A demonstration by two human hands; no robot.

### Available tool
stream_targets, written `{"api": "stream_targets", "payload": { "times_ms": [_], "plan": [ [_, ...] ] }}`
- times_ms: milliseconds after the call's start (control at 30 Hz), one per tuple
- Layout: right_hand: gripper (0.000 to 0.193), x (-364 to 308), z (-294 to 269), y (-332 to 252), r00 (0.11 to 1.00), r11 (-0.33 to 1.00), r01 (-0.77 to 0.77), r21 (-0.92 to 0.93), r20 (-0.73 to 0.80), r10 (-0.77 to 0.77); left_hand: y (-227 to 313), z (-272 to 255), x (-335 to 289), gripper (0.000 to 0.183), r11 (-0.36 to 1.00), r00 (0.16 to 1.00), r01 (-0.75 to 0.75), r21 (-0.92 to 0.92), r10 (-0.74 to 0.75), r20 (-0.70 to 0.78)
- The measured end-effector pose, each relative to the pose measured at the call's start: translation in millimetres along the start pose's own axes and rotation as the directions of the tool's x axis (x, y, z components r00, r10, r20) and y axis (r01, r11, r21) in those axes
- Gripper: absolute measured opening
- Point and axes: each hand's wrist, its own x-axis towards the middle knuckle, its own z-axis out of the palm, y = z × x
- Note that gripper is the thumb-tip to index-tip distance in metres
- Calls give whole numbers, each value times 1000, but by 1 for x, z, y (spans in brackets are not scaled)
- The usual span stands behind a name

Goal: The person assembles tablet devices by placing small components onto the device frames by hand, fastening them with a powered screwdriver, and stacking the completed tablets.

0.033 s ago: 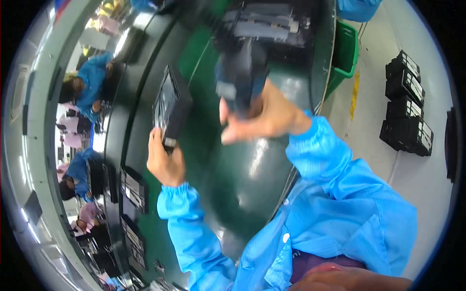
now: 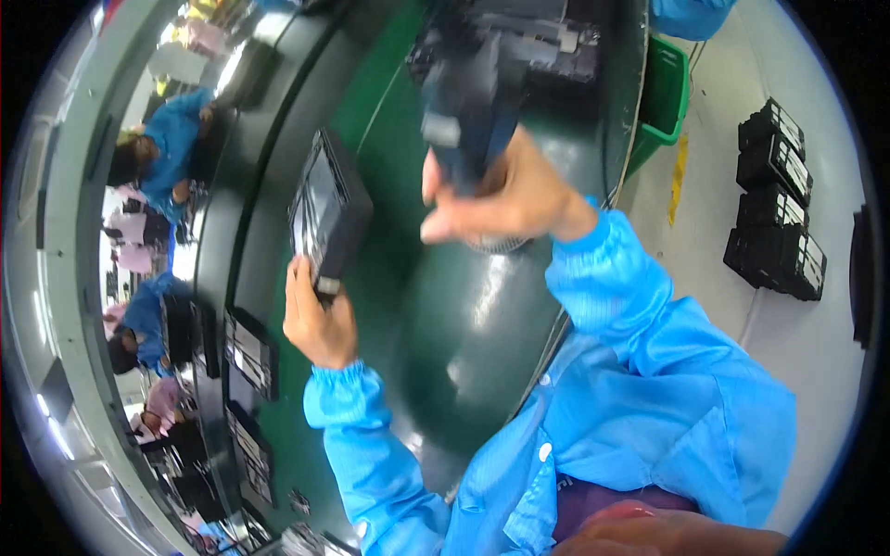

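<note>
In my left hand (image 2: 320, 320) is the near end of a flat black rectangular case (image 2: 348, 218), tilted on its side above the green work surface. Its glossy face with pale strips is turned to the left. My right hand (image 2: 519, 199) has its fingers and thumb wrapped round a dark handheld tool (image 2: 473, 111) with a small pale patch. Motion blur hides the tool's exact kind. Right of the held case, the tool points toward a black tray-like unit (image 2: 547, 46) with grey parts at the far end.
A round ribbed rim (image 2: 501, 245) shows below my right hand. More black cases (image 2: 250, 354) lie along the left. A green bin (image 2: 663, 102) stands beyond the bench's right edge, and stacked black cases (image 2: 779, 232) sit on the floor. Co-workers in blue (image 2: 176, 144) are at the left.
My right hand and the tool have shifted slightly upward, uncovering the round rim. The case in my left hand has turned a little, showing more of its face.
</note>
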Motion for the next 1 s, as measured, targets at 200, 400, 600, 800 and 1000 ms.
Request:
{"api": "stream_targets", "payload": {
  "times_ms": [200, 400, 600, 800, 1000],
  "plan": [
    [24, 29, -16, 27, 980, 972, 195, -132, -4, -197, 34, -59, -100, 38, 991, 989, 11, 136, -31, 144],
    [23, 32, -19, 43, 973, 944, 211, -254, -43, -228, 94, -65, -145, 68, 971, 860, 217, -103, -140, 491],
    [24, 28, -30, 43, 967, 906, 229, -357, -20, -253, 106, -40, -146, 65, 930, 879, 297, -217, -178, 443],
    [29, 26, -36, 45, 964, 853, 244, -462, 15, -267, 100, -22, -132, 42, 896, 911, 319, -309, -200, 360],
    [25, 30, -33, 46, 971, 893, 202, -403, -33, -235, 101, -26, -123, 24, 739, 880, 475, -478, -419, 226]
  ]
}}
